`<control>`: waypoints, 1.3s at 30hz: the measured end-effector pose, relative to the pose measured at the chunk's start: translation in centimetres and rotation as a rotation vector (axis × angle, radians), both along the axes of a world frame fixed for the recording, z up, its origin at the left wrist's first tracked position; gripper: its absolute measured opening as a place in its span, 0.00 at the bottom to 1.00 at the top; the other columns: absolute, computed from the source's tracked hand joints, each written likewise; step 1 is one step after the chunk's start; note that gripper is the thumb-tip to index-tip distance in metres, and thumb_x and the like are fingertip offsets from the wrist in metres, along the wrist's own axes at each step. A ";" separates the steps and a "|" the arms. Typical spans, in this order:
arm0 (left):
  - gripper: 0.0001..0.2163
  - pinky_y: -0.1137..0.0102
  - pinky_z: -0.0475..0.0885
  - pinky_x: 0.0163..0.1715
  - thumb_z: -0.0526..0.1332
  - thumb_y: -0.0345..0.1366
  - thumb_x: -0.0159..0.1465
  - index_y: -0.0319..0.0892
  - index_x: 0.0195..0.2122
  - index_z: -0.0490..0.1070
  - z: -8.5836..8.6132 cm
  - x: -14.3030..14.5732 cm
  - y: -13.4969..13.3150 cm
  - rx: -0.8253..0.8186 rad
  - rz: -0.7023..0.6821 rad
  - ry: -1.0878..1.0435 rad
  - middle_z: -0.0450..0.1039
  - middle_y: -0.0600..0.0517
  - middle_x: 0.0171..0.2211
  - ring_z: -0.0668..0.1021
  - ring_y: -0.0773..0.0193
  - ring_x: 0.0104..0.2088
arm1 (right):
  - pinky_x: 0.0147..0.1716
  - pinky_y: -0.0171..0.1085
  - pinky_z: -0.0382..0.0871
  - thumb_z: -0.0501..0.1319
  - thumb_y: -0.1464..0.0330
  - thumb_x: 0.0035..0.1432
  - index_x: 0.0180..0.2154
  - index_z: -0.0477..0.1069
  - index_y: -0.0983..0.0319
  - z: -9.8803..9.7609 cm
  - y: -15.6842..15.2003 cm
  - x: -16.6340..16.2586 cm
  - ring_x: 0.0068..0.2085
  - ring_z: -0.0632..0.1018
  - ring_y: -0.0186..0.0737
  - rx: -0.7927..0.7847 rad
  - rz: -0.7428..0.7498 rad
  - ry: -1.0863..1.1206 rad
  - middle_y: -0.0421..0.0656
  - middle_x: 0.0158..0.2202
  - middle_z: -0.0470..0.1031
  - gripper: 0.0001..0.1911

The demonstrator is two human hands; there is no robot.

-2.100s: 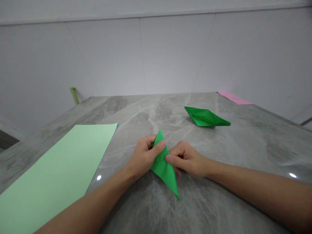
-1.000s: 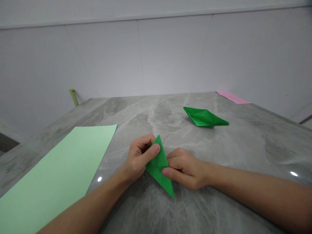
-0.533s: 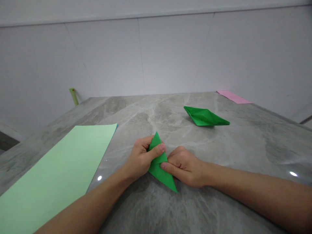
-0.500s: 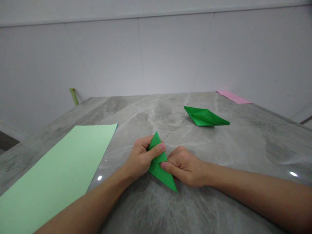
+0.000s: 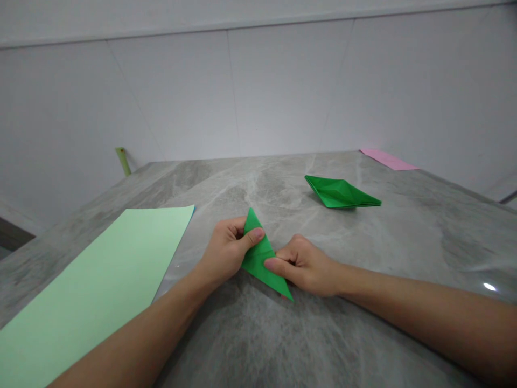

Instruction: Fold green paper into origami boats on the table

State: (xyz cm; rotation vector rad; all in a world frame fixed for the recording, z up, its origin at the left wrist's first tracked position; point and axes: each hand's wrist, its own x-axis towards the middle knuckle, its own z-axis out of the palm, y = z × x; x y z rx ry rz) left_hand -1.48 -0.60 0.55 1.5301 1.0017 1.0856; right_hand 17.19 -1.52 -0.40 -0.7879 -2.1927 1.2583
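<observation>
A folded dark green paper piece (image 5: 260, 257), long and pointed at both ends, is held just above the grey marble table (image 5: 283, 334). My left hand (image 5: 228, 251) pinches its upper part, thumb on top and fingers curled behind. My right hand (image 5: 309, 265) pinches its lower right edge with thumb and curled fingers. One tip points away from me, the other toward me. The paper's underside is hidden.
A large light green sheet (image 5: 97, 280) lies flat at the left. A finished dark green folded boat shape (image 5: 341, 193) rests farther back on the right. A pink sheet (image 5: 388, 160) lies at the far right corner. A small green object (image 5: 123, 160) stands at the far left edge.
Both hands have shifted slightly away from me with the folded green paper, and its far tip sits a little higher. Nothing else on the table has moved.
</observation>
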 end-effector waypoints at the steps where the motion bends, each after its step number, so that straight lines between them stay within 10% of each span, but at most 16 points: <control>1: 0.16 0.77 0.55 0.16 0.64 0.43 0.57 0.39 0.19 0.64 0.0 0.1 -0.1 0.001 0.009 -0.013 0.59 0.58 0.17 0.61 0.73 0.18 | 0.14 0.29 0.44 0.52 0.59 0.63 0.15 0.50 0.60 0.0 0.0 0.0 0.16 0.52 0.25 0.017 -0.007 -0.008 0.32 0.13 0.48 0.26; 12: 0.16 0.76 0.55 0.17 0.65 0.41 0.57 0.39 0.18 0.64 -0.1 0.0 0.0 0.043 0.016 -0.051 0.60 0.58 0.16 0.61 0.73 0.18 | 0.15 0.29 0.42 0.56 0.67 0.59 0.13 0.50 0.63 -0.1 -0.4 -0.2 0.14 0.53 0.22 0.323 -0.132 -0.069 0.33 0.11 0.50 0.26; 24: 0.15 0.76 0.54 0.18 0.65 0.42 0.55 0.40 0.20 0.63 -0.3 -0.6 0.7 0.026 0.217 -0.190 0.57 0.59 0.17 0.59 0.73 0.18 | 0.14 0.28 0.47 0.57 0.68 0.60 0.12 0.58 0.63 0.7 -0.4 0.1 0.14 0.58 0.24 0.222 -0.091 -0.002 0.34 0.10 0.57 0.24; 39: 0.21 0.73 0.50 0.17 0.50 0.47 0.68 0.44 0.19 0.52 1.1 -0.5 0.8 0.229 0.591 0.282 0.49 0.59 0.16 0.57 0.70 0.18 | 0.12 0.28 0.51 0.55 0.52 0.63 0.16 0.65 0.63 -0.6 0.2 0.4 0.11 0.60 0.26 -0.170 -0.047 0.230 0.36 0.10 0.60 0.29</control>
